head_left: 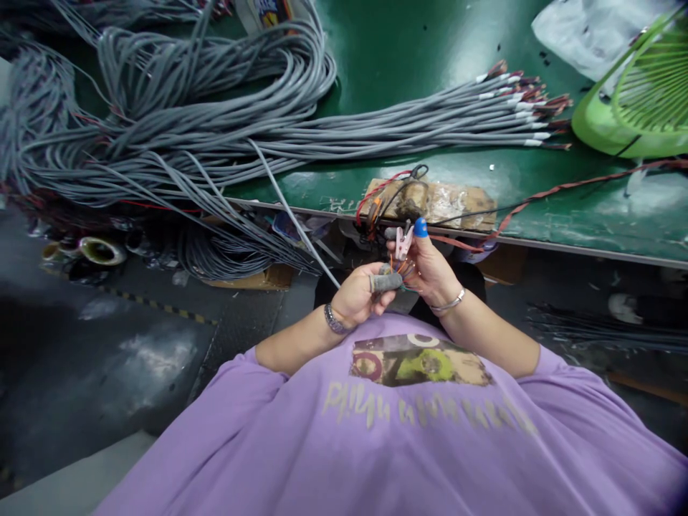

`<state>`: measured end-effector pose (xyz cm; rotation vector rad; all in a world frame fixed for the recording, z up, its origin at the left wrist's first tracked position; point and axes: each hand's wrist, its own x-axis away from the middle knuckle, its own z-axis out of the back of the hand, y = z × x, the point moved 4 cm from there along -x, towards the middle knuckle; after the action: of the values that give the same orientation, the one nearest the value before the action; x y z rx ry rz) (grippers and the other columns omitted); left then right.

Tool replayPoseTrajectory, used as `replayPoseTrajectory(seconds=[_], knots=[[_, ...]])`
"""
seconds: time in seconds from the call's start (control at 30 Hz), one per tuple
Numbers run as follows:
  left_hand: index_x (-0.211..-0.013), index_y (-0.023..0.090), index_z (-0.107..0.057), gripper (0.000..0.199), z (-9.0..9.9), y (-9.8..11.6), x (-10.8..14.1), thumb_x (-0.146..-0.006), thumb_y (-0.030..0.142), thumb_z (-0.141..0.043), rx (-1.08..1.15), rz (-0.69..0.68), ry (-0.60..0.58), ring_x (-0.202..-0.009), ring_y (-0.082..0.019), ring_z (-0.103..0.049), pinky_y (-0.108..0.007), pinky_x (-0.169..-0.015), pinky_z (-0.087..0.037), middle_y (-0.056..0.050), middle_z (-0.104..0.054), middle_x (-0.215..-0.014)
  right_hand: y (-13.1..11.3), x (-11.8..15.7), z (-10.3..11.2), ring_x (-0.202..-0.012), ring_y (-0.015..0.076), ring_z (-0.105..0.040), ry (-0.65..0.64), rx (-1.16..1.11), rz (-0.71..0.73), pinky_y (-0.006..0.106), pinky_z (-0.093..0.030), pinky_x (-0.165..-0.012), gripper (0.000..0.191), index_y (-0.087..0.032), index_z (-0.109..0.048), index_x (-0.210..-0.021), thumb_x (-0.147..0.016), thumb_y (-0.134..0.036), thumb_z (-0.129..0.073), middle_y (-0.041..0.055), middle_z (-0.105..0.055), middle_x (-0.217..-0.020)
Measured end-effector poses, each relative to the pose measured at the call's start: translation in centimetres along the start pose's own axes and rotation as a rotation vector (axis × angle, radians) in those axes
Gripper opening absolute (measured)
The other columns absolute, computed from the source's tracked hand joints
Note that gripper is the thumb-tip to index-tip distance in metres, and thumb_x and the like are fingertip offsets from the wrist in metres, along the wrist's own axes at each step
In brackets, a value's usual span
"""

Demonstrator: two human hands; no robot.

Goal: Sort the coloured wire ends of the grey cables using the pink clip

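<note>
My left hand [365,290], with grey covers on its fingers, is closed around the end of a grey cable [293,208]. Thin coloured wires [405,269], orange and green among them, fan out from that end between my two hands. My right hand [433,271] wears a blue cap on the thumb and is closed on a small pink clip [403,244] just above the wires. Fingers partly hide where the clip and the wires meet. Behind the clip, a taped wooden block [448,203] with red and black leads sits at the table's front edge.
A big bundle of grey cables [215,122] lies across the green table [387,43], stripped copper ends to the right. On the right stand a green fan [607,118] and a clear plastic bag [580,36]. Coiled dark cable [226,254] is under the table.
</note>
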<state>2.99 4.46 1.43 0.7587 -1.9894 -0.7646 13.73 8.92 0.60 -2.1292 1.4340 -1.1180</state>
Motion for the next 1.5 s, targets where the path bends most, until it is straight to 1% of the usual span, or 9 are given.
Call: replayPoseTrajectory(seconds=[0.13, 0.27, 0.37, 0.53, 0.73, 1.03, 1.33, 1.43, 1.5], knots=[[-0.072, 0.017, -0.052, 0.048, -0.3, 0.1, 0.7, -0.057, 0.049, -0.085, -0.007, -0.012, -0.004, -0.027, -0.006, -0.036, -0.018, -0.029, -0.022, 0.005, -0.052, -0.042, 0.0, 0.2, 0.3, -0.050, 0.0101, -0.058, -0.028, 0.016, -0.013, 0.022, -0.047, -0.047, 0.059, -0.022, -0.064, -0.081, -0.079, -0.080, -0.054, -0.0003, -0.069, -0.065], [-0.070, 0.018, -0.051, 0.046, -0.6, -0.1, 1.3, -0.061, 0.050, -0.083, -0.001, -0.058, 0.014, -0.029, -0.007, -0.040, -0.018, -0.029, -0.025, 0.004, -0.055, -0.044, -0.2, 0.4, 0.4, -0.051, 0.0101, -0.058, -0.075, 0.011, -0.068, 0.022, -0.047, -0.048, 0.060, -0.021, -0.064, -0.079, -0.081, -0.080, -0.052, 0.0010, -0.069, -0.067], [-0.071, 0.018, -0.051, 0.046, -0.5, -0.3, 1.4, -0.063, 0.050, -0.082, 0.016, -0.102, 0.080, -0.030, -0.006, -0.041, -0.017, -0.031, -0.026, 0.005, -0.056, -0.046, -0.4, 0.6, 0.4, -0.053, 0.0103, -0.058, -0.072, 0.003, -0.077, 0.022, -0.046, -0.049, 0.052, -0.020, -0.066, -0.081, -0.083, -0.072, -0.059, 0.0005, -0.069, -0.068], [-0.072, 0.019, -0.050, 0.047, -0.5, -0.5, 1.1, -0.062, 0.052, -0.083, 0.039, -0.129, 0.142, -0.031, -0.006, -0.040, -0.017, -0.032, -0.025, 0.007, -0.055, -0.046, -0.3, 0.8, 0.7, -0.059, 0.0109, -0.060, -0.061, 0.063, -0.008, 0.022, -0.045, -0.051, 0.037, -0.019, -0.069, -0.083, -0.081, -0.056, -0.072, 0.0003, -0.069, -0.070], [-0.071, 0.019, -0.049, 0.046, -0.5, -0.4, 0.9, -0.064, 0.050, -0.082, 0.033, -0.133, 0.157, -0.031, -0.005, -0.041, -0.017, -0.032, -0.027, 0.007, -0.055, -0.047, 0.0, 0.3, 0.8, -0.059, 0.0114, -0.062, -0.049, 0.018, -0.021, 0.024, -0.049, -0.055, 0.046, -0.020, -0.068, -0.083, -0.080, -0.066, -0.068, 0.0004, -0.071, -0.071], [-0.070, 0.019, -0.049, 0.043, -0.3, -0.6, 0.6, -0.066, 0.047, -0.081, 0.011, -0.128, 0.154, -0.032, -0.006, -0.042, -0.016, -0.031, -0.029, 0.006, -0.055, -0.047, 0.0, 0.0, 0.6, -0.059, 0.0107, -0.063, 0.002, -0.016, 0.014, 0.024, -0.051, -0.058, 0.047, -0.019, -0.066, -0.077, -0.073, -0.065, -0.076, -0.0001, -0.070, -0.068], [-0.070, 0.018, -0.050, 0.041, -0.4, -0.6, 1.5, -0.067, 0.046, -0.080, 0.016, -0.168, 0.127, -0.030, -0.006, -0.042, -0.016, -0.030, -0.027, 0.005, -0.056, -0.046, 0.1, 0.5, 0.7, -0.056, 0.0102, -0.060, -0.071, -0.041, -0.069, 0.022, -0.048, -0.051, 0.054, -0.021, -0.067, -0.084, -0.079, -0.074, -0.062, 0.0000, -0.071, -0.071], [-0.071, 0.018, -0.050, 0.042, -0.5, -0.6, 1.7, -0.066, 0.047, -0.080, 0.034, -0.175, 0.141, -0.030, -0.006, -0.041, -0.016, -0.031, -0.027, 0.005, -0.056, -0.046, -0.1, 0.5, 0.8, -0.056, 0.0109, -0.060, -0.101, -0.040, -0.110, 0.022, -0.047, -0.049, 0.050, -0.020, -0.067, -0.083, -0.080, -0.070, -0.065, 0.0018, -0.072, -0.074], [-0.071, 0.019, -0.049, 0.044, -0.5, -0.5, 1.7, -0.064, 0.049, -0.081, 0.054, -0.173, 0.159, -0.030, -0.006, -0.041, -0.016, -0.031, -0.027, 0.006, -0.055, -0.045, -0.2, 0.6, 0.8, -0.056, 0.0101, -0.059, -0.110, -0.031, -0.098, 0.021, -0.046, -0.048, 0.040, -0.020, -0.068, -0.083, -0.078, -0.059, -0.072, 0.0011, -0.071, -0.073]])
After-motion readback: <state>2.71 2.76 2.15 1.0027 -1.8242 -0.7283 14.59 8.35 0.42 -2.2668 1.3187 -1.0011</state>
